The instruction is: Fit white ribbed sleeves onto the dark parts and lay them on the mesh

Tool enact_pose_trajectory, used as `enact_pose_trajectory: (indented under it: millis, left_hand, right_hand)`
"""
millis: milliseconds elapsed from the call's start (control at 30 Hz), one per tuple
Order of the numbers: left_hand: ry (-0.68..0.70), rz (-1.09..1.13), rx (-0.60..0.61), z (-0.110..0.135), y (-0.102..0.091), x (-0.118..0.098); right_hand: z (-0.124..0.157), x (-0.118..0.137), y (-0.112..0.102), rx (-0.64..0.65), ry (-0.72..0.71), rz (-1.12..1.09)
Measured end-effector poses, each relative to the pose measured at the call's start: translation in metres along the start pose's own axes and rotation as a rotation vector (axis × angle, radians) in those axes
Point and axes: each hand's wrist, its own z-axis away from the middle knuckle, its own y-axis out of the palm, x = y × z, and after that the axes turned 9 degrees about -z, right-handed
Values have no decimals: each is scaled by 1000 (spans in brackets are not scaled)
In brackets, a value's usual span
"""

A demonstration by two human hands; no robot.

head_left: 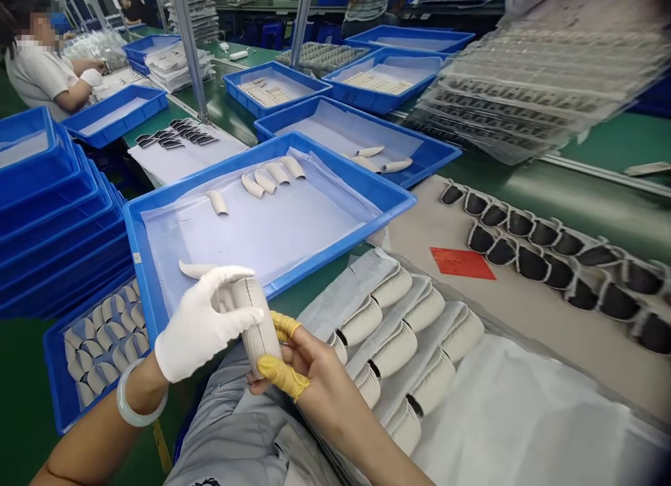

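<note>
My left hand (196, 329), in a white glove, grips the upper part of a cream ribbed shell piece (262, 339) with a dark seam line down its face. My right hand (319, 374) has yellow finger cots and pinches the lower end of that same piece. Both hands are closed on it, above my lap. Just behind the glove, another cream curved piece (193, 268) lies in the blue tray (335, 245), partly hidden. Several more cream pieces (265, 180) rest on the tray's white liner.
To my right, cream ribbed shells (395, 349) sit in rows between paper strips. Beyond them are dark-lined shells (532, 262) and a red card (461, 263). Stacked blue trays (57, 213) stand left, above a filled tray (99, 342). A co-worker (45, 66) sits far left.
</note>
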Motion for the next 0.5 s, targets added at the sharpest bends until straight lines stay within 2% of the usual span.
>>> enact_pose_trajectory:
  millis: [67,133,300,500]
  left_hand:
    - [120,-83,-87,2,9,-6]
    - [181,-55,-86,3,16,-12]
    - [232,40,-39,1,31,-22]
    - [268,-29,-19,-2,44,-31]
  right_hand:
    - [8,-6,-3,-40,-39,28]
    - [16,-10,-6,-72,-66,28]
    - [32,-10,-9,-131,-107,-3]
    - [42,-2,-11,-186,-136,10]
